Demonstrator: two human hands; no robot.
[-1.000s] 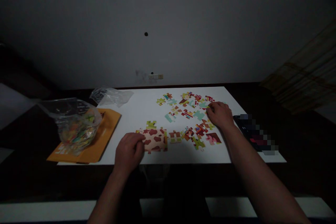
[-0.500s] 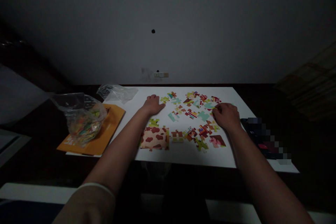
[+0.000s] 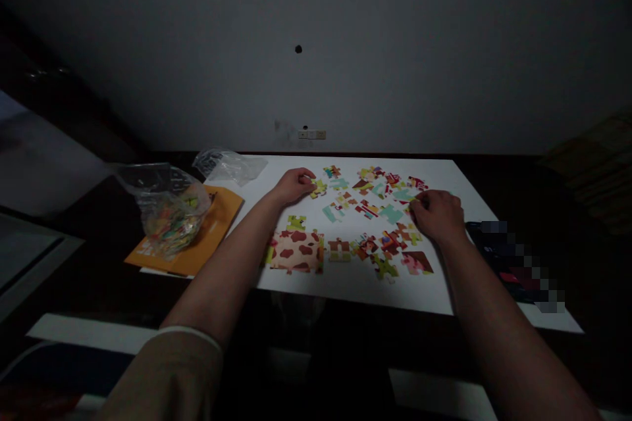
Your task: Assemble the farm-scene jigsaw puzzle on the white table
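The left grip (image 3: pixel 295 185) met the edge of a yellow-green interlocking jigsaw piece (image 3: pixel 318 189), thumb and forefinger near each other; the right grip (image 3: pixel 439 212) rested on the table (image 3: pixel 442 174), its curled fingers just beside a pale turquoise printed piece (image 3: pixel 392 213). The light was too dim to tell whether either grip pinched anything.

Assembly was judged early. Nearer the body than the left grip, a cream rectangular block with brown patches (image 3: pixel 297 252) appeared joined; other pieces lay scattered between the grips and on their near side, mostly unjoined. More filled a clear plastic bag (image 3: pixel 175 220), left of and nearer than the left grip.

Counts: two grips; one patterned block; some twenty loose pieces, several overlapping; two clear plastic bags, the second crumpled (image 3: pixel 234 168) and left of the left grip; one flat orange packet (image 3: pixel 223 218) under the filled bag; one dark flat object (image 3: pixel 494 256), right of and nearer than the right grip.
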